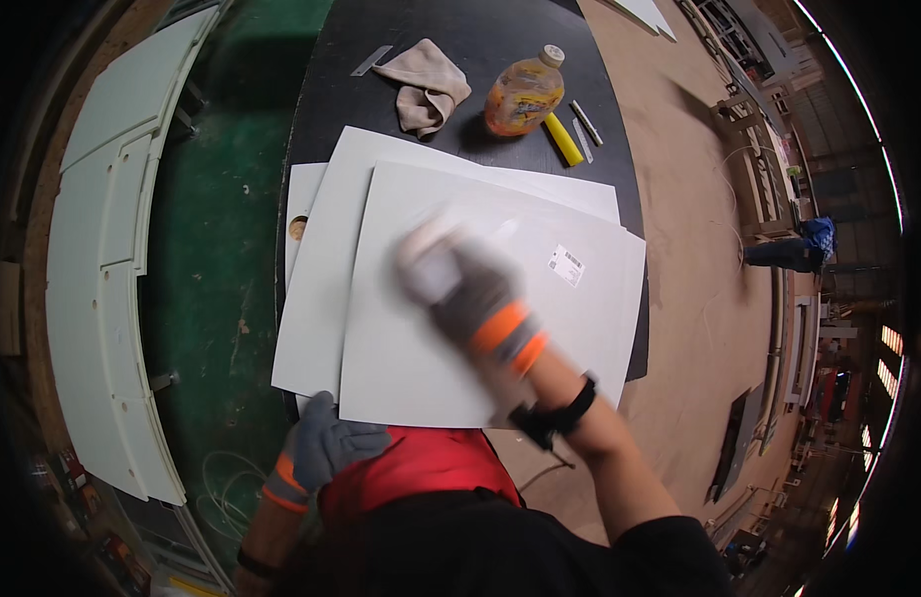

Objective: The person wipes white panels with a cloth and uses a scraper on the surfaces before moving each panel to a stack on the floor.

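Observation:
A smooth white panel (401,348) lies on top of other white boards on a black table. Over its left-middle part my right hand (472,294), in a grey glove with an orange cuff, is closed on a pale, cloth-like wad (429,267). Motion blur hides its exact kind. A small printed label (566,267) is stuck on the panel to the right of that hand. My left hand (333,438), gloved the same way, is at the panel's near left corner, thumb and fingers apart. Whether it touches the edge I cannot tell.
On the table's (351,109) far part are a crumpled beige cloth (426,85), a bottle of orange liquid (525,95), a yellow-handled tool (562,139) and a pen (586,123). More white panels (92,259) lie at left, beyond a green floor strip (217,298).

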A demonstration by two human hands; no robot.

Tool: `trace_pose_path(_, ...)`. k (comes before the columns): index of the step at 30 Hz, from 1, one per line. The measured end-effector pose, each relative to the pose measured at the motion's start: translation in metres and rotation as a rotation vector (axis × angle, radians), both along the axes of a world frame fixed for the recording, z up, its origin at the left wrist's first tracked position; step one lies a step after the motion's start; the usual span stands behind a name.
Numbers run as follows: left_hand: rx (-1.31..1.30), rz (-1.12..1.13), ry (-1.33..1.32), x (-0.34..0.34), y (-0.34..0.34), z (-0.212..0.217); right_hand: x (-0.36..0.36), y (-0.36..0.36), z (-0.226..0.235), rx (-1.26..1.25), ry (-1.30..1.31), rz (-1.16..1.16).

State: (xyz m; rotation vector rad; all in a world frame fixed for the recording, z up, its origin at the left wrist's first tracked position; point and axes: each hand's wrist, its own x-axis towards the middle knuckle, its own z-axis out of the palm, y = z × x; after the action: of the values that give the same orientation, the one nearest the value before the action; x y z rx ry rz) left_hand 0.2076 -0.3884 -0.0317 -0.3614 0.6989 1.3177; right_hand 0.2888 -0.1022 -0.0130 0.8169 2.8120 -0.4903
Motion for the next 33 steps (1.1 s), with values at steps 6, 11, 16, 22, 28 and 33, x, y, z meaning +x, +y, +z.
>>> trace_pose_path(6, -0.029, -0.003, 0.258, -0.003, -0.023, -0.033, 0.015, -0.158, -0.06, -1.135, -0.053, 0.64)
trace_pose_path(11, -0.171, -0.277, 0.357, -0.011, -0.006, -0.036, -0.001, 0.041, 0.101, -1.09, -0.012, -0.182)
trace_pose_path(16, -0.38, -0.194, 0.257, 0.003, 0.0, -0.031, -0.035, 0.168, 0.142, 0.083, 1.02, -0.047)
trace_pose_path(22, -0.113, -0.171, 0.358, 0.008, 0.011, -0.005, -0.069, 0.225, 0.107, 0.541, 0.164, -0.145)
trace_pose_path(28, -0.164, -0.121, 0.122, -0.004, 0.014, 0.009, 0.009, 0.146, 0.11, 0.44, 0.436, -0.137)
trace_pose_path(33, 0.123, -0.478, 0.458, -0.018, 0.001, -0.014, 0.166, 0.01, 0.101, -1.361, 0.208, -0.261)
